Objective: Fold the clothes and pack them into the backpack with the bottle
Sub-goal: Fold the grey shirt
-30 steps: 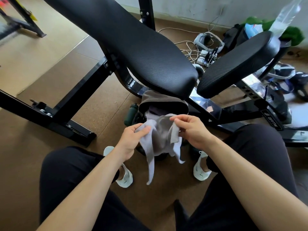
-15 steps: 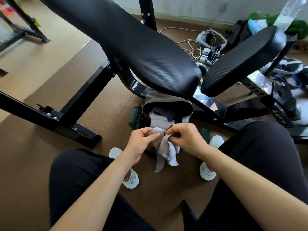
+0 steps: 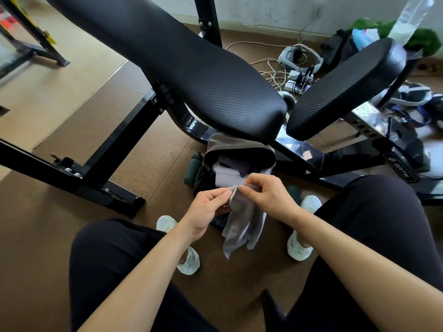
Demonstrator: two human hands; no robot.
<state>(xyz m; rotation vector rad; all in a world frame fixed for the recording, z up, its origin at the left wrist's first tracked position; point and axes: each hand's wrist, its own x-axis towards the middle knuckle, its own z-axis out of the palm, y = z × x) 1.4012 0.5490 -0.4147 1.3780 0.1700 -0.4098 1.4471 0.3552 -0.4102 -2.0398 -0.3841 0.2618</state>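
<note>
A small grey garment [image 3: 242, 224] hangs between my knees. My left hand [image 3: 208, 209] and my right hand [image 3: 266, 195] both pinch its top edge, fingertips nearly touching. Just beyond them the open grey-brown backpack [image 3: 230, 144] stands on the floor under the bench, with folded white and dark purple clothes [image 3: 227, 167] inside. A dark green bottle [image 3: 192, 167] stands against the backpack's left side.
A black padded weight bench [image 3: 191, 68] and its seat pad [image 3: 342, 89] hang over the backpack, with its steel frame [image 3: 72, 173] across the brown floor. Cables, headsets and bags lie at the back right. A clear plastic bottle [image 3: 407, 17] rests on the seat pad's far end.
My hands have drawn together at the garment's top edge, and the cloth now hangs longer and narrower below them than half a second ago.
</note>
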